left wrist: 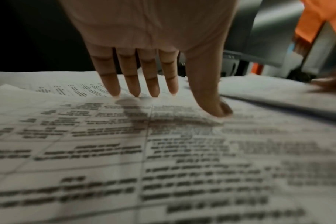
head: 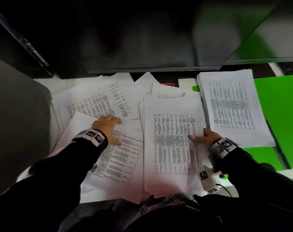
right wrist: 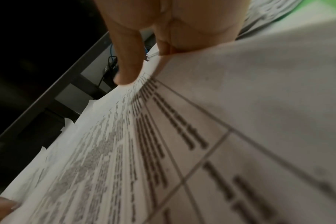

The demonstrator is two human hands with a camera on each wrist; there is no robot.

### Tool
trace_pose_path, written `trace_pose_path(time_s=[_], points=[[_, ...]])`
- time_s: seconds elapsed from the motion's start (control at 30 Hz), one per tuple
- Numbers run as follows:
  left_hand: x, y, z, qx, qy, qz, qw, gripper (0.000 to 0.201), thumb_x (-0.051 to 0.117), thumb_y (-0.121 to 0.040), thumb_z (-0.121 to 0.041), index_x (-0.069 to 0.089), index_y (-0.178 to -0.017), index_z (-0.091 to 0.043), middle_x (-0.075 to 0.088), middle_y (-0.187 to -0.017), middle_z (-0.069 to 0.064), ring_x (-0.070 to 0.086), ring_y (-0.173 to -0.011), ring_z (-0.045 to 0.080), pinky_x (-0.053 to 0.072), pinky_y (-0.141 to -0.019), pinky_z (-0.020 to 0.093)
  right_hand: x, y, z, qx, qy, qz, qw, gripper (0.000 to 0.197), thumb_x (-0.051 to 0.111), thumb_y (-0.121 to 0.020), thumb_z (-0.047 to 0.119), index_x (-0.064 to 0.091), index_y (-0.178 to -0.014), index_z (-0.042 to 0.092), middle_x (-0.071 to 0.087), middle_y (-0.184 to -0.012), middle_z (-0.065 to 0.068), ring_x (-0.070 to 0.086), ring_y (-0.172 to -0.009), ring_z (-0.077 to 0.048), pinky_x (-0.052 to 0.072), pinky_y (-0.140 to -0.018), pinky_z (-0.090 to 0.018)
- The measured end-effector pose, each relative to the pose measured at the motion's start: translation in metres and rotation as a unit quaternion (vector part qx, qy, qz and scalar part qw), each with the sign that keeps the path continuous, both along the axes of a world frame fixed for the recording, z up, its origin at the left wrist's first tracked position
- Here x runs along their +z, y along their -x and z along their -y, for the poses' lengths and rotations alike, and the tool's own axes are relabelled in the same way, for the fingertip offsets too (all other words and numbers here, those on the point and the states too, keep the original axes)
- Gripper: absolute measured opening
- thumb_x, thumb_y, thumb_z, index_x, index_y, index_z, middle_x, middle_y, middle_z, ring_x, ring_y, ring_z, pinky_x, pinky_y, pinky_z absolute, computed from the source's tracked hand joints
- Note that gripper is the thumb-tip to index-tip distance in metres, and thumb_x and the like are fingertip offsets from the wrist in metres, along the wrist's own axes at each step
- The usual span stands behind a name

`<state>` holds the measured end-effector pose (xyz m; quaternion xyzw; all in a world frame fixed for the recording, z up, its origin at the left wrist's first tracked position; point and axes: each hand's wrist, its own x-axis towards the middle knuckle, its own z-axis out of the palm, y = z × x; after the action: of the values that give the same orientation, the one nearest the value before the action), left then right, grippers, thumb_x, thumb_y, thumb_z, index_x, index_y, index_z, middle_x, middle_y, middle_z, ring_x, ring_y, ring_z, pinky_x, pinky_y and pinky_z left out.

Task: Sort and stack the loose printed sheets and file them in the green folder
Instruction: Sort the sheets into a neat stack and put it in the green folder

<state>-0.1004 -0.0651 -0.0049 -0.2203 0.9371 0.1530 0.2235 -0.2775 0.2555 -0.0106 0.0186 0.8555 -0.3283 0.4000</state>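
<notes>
Middle stack (head: 172, 141): right hand (head: 205, 137) pinches its edge. Left hand (head: 107, 128) spread flat on loose sheet (head: 119, 158). Green folder (head: 279, 114) far right. Advice: square edges before lifting.

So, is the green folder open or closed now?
Open. The green folder lies spread flat on the desk, with a stack of sheets on its left half. Its right half is bare.

1. A dark monitor (head: 142, 39) fills the upper middle of the head view.
2. A white desk (head: 46, 84) shows at left centre.
3. A grey chair back (head: 16, 123) stands at far left.
</notes>
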Motion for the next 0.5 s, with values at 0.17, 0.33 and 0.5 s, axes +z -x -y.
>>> trace_pose_path(time_s=[0.17,0.33,0.5], points=[[-0.009,0.01,0.0,-0.11,0.081,0.125,0.983,0.059,0.068,-0.067,-0.061,0.051,-0.117,-0.035,0.053,-0.12,-0.005,0.044,-0.116,0.021,0.028,-0.101,0.041,-0.002,0.004,-0.008,-0.048,0.012,0.016,0.999,0.027,0.071,-0.079,0.022,0.062,-0.103,0.015,0.067,-0.065,0.006,0.062,-0.06,-0.011,0.045,-0.049,-0.019],[-0.013,-0.001,0.017,-0.018,0.039,0.045,0.998,0.042,0.069,-0.073,-0.053,0.065,-0.107,-0.029,0.048,-0.116,0.0,0.041,-0.112,0.023,0.036,-0.098,0.037,-0.004,0.002,-0.008,-0.078,0.025,0.021,0.996,0.015,0.068,-0.082,0.024,0.058,-0.093,0.02,0.067,-0.058,0.009,0.059,-0.062,-0.011,0.04,-0.048,-0.019],[-0.019,-0.013,0.025,0.055,0.005,-0.024,0.998,0.036,0.078,-0.067,-0.042,0.067,-0.099,-0.027,0.044,-0.114,-0.003,0.033,-0.101,0.017,0.035,-0.095,0.034,-0.004,0.004,-0.006,-0.048,0.022,0.028,0.998,0.027,0.065,-0.084,0.023,0.056,-0.108,0.014,0.063,-0.074,0.002,0.059,-0.064,-0.01,0.045,-0.042,-0.017]])
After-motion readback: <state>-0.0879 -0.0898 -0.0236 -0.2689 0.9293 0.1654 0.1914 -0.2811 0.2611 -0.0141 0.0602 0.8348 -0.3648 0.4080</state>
